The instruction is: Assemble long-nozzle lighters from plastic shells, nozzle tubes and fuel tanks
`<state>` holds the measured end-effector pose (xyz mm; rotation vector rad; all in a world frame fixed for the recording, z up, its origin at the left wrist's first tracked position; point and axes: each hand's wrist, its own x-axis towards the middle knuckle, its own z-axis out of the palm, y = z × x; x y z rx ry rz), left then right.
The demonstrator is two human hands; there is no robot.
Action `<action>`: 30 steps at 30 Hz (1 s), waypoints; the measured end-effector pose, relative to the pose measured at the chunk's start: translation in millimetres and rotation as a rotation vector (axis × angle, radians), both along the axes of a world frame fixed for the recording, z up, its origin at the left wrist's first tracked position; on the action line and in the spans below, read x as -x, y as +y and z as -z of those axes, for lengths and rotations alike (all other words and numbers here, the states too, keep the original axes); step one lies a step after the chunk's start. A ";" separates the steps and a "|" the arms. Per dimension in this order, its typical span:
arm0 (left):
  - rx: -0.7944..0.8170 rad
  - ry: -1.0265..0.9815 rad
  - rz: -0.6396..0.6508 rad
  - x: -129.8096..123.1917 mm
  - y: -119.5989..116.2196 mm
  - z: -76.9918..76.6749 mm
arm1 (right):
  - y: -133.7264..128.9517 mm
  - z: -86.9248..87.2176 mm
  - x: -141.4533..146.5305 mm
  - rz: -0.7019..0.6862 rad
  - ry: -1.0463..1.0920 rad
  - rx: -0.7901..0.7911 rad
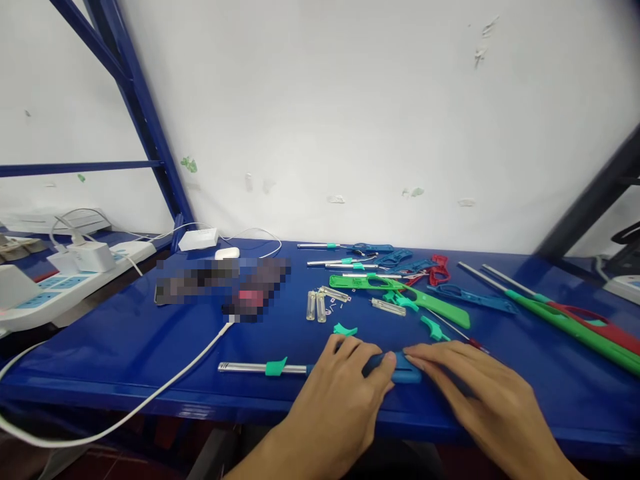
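A long-nosed lighter with a blue handle (409, 375) lies across the front of the table, its metal tube pointing left. Around that tube sits a green plastic piece (275, 367). My left hand (340, 383) is closed over the handle near the tube, hiding much of it. At the handle's right end, my right hand (477, 383) presses with thumb and fingertips together. Just beyond my hands lie a loose green trigger (345, 330) and another green trigger (434, 328). Several clear fuel tanks (321, 307) rest farther back, beside tiny white bits.
Opened lighter parts spread over the back, among them a green handle shell (447, 309) and a red piece (439, 270). Finished-looking green (565, 319) and red (597, 321) lighters lie at right. Left are blurred phones (255, 293), a white cable (185, 369) and a power strip (55, 287).
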<state>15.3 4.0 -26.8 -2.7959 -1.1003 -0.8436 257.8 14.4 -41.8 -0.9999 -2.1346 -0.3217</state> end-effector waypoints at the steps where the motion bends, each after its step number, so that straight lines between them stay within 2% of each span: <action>1: 0.001 -0.001 0.001 -0.1 0.5 0.0 | -0.6 0.9 -0.7 -0.001 -0.009 0.003; 8: -0.023 0.004 0.004 0.2 0.8 1.1 | -7.6 -0.6 0.6 -0.030 0.023 0.002; 18: -0.025 0.016 0.007 -0.2 1.8 1.7 | -8.9 -6.6 6.2 -0.063 0.107 0.101; 25: -0.034 0.014 0.007 0.3 1.3 0.6 | -8.2 -8.4 7.8 -0.006 0.163 0.161; 30: -0.042 0.011 0.008 0.2 1.4 1.1 | -8.9 -6.3 6.6 -0.017 0.127 0.103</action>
